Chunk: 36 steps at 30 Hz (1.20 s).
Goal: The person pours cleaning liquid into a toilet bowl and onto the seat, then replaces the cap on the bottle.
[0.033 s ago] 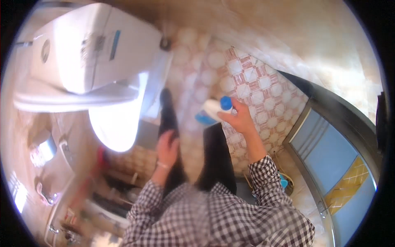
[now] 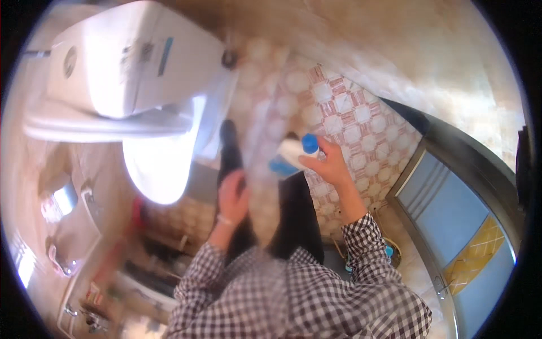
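Observation:
A white plastic bottle (image 2: 291,150) with a blue cap and a blue patch at its lower end is in my right hand (image 2: 330,165). My thumb and fingers are closed round it just beside the cap, and the bottle lies tilted with its cap toward my palm. My left hand (image 2: 233,196) hangs in front of my left leg, somewhat blurred. Its fingers are loosely bent, with a gap beside the thumb, and nothing shows in them.
To the left stands a large white boxy fixture (image 2: 180,62) with a bright rounded white panel (image 2: 161,169). A framed door (image 2: 443,198) with blue and yellow panes is at right. Patterned tiles (image 2: 353,107) cover the floor. A blue-green item (image 2: 389,251) lies by my right elbow.
My left hand has moved up slightly and a little to the right. My right hand still grips the bottle, nearly in the same place. The white fixture appears slightly shifted.

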Tool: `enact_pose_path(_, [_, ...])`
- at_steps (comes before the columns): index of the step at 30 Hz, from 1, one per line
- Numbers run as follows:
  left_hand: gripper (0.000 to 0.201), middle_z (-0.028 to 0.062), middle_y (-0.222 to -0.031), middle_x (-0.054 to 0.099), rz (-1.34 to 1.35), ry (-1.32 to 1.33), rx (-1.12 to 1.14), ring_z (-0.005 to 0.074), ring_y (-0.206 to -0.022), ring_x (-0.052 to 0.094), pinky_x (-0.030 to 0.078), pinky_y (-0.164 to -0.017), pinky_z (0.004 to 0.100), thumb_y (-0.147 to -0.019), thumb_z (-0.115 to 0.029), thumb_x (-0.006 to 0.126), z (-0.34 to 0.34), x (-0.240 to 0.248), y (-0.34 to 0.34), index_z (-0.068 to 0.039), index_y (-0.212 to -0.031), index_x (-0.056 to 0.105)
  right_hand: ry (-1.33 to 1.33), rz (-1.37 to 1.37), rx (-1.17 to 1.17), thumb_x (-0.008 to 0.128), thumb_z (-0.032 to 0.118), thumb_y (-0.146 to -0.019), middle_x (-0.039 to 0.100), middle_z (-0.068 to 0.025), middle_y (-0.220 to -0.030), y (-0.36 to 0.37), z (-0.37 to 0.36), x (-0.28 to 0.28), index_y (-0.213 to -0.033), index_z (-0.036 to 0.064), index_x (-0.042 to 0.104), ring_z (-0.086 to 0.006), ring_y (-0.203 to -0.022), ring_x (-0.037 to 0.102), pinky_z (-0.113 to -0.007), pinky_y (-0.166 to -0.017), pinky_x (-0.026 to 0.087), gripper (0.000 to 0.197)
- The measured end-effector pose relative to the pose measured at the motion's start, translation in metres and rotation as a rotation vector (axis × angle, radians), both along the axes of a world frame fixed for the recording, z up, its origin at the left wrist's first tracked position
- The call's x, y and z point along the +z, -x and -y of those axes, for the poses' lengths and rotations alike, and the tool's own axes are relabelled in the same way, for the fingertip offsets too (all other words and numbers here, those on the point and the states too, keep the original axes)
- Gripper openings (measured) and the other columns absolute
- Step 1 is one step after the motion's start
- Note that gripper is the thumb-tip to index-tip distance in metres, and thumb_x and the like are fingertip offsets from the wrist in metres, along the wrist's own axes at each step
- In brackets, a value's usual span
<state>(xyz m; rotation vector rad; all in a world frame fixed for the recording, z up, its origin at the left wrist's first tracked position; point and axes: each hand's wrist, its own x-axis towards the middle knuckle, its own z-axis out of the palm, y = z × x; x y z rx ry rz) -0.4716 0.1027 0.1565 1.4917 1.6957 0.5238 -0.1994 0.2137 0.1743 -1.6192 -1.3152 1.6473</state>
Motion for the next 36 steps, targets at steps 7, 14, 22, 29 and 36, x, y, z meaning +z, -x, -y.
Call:
enact_pose_path(7, [0.062, 0.0078, -0.119, 0.054, 0.848, 0.338, -0.141, 0.0174, -0.106, 0.054, 0.048, -0.088, 0.0337, -0.072, -0.001, 0.072, 0.014, -0.002, 0.012, -0.002, -0.127, 0.045, -0.053, -0.19, -0.109, 0.071, 0.009, -0.073, 0.062, -0.0055, -0.107, 0.079, 0.082, 0.047, -0.122, -0.0013, 0.052, -0.0139, -0.096, 0.057, -0.029, -0.085, 0.045, 0.053])
enact_pose_path(14, [0.061, 0.0067, -0.104, 0.061, 0.914, 0.147, 0.117, 0.0157, -0.099, 0.056, 0.049, -0.085, 0.0328, -0.07, -0.011, 0.077, 0.037, 0.015, 0.029, -0.006, -0.124, 0.05, -0.245, -0.3, -0.026, 0.071, 0.008, -0.072, 0.056, -0.0102, -0.12, 0.104, 0.153, 0.01, -0.133, -0.0003, 0.04, -0.0179, -0.106, 0.056, -0.032, -0.091, 0.045, 0.069])
enact_pose_path(22, [0.045, 0.0086, -0.112, 0.059, 1.032, 0.01, 0.024, 0.0155, -0.1, 0.056, 0.045, -0.09, 0.0311, -0.081, -0.011, 0.065, 0.001, 0.096, 0.075, -0.003, -0.124, 0.05, 0.013, -0.217, -0.063, 0.071, 0.007, -0.073, 0.062, -0.0041, -0.101, 0.142, 0.187, 0.045, -0.114, 0.0021, 0.056, -0.0141, -0.089, 0.06, -0.029, -0.077, 0.05, 0.044])
enact_pose_path(29, [0.042, 0.009, -0.119, 0.055, 0.837, -0.337, -0.192, 0.0186, -0.109, 0.054, 0.043, -0.095, 0.0317, -0.088, 0.001, 0.051, 0.028, 0.107, 0.08, -0.002, -0.13, 0.046, -0.065, -0.138, 0.053, 0.072, 0.006, -0.072, 0.063, -0.0044, -0.103, 0.115, 0.231, 0.048, -0.112, 0.0016, 0.058, -0.0122, -0.089, 0.059, -0.028, -0.078, 0.049, 0.043])
enact_pose_path(36, [0.037, 0.0103, -0.112, 0.057, 0.736, -0.452, -0.203, 0.0194, -0.096, 0.058, 0.046, -0.084, 0.0295, -0.085, -0.009, 0.057, 0.019, 0.091, 0.073, -0.007, -0.121, 0.052, -0.006, -0.305, 0.276, 0.073, 0.011, -0.073, 0.061, -0.0077, -0.11, 0.098, 0.214, 0.036, -0.121, 0.0001, 0.054, -0.0156, -0.1, 0.058, -0.031, -0.086, 0.048, 0.053])
